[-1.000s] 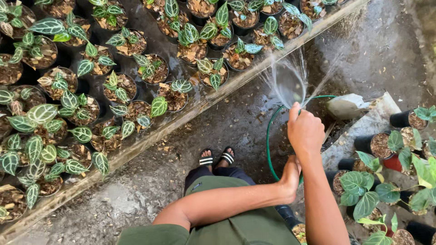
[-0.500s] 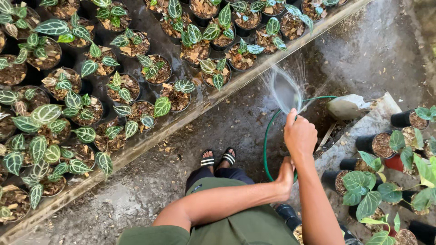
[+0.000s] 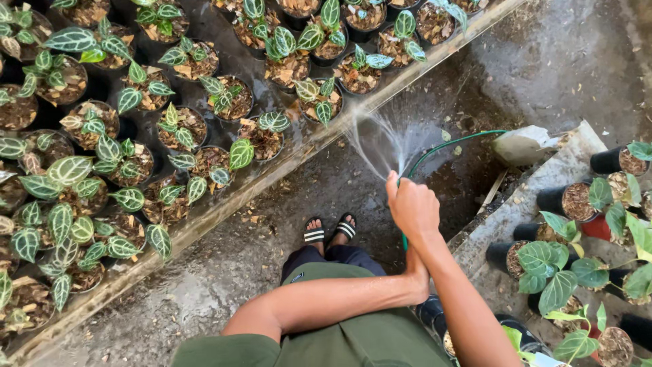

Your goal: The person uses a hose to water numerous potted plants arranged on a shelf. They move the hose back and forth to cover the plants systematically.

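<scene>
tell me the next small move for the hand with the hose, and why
Probably swing the right hand a little left. It holds the green hose, and the water fan lands on the wet floor and raised edge, just short of the potted plants. The left hand rests on the right forearm.

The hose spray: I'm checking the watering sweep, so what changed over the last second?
The right hand with the green hose swung left, carrying the spray toward the potted plants. The left hand stayed on the right forearm; feet unmoved.
</scene>
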